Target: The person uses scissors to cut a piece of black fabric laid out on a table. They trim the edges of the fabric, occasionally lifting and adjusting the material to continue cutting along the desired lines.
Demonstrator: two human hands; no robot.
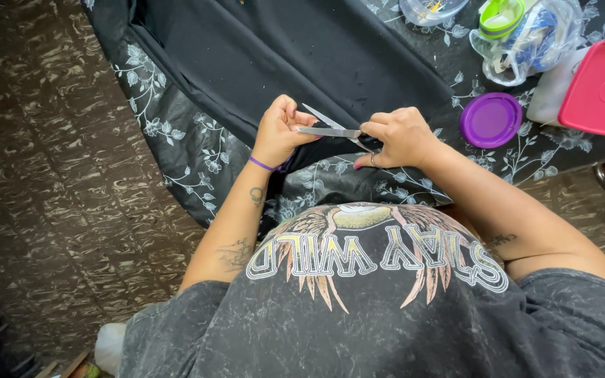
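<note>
My right hand (402,136) is closed around the dark handles of a pair of steel-bladed scissors (330,127). The blades stand open in a narrow V, with the tips directed toward my left hand (279,129). The handles are mostly hidden inside my grip, so I cannot tell how my fingers sit in the loops.

My left hand is curled shut in a pinch just beside the scissor tips. The fingers are bunched at the edge of the plain black fabric (295,56); whether they hold the fabric itself or a thread on it is too small to tell. A thin purple band (263,164) circles my left wrist, on the near side of the scissors.

The black fabric lies spread beyond the scissors and extends away from me, with a folded edge running down to the left of them. Beneath it is a dark tablecloth with a pale floral print (176,140), which shows to the left of, to the right of and nearer than the scissors.

To the right of the scissors — near my right hand but not touching it — lies a round purple plastic lid (490,120). Farther right of the scissors sits a white container with a red rectangular lid (602,87). Beyond and to the right of the scissors stands a clear plastic container with a green lid (523,35), with blue material inside.
</note>
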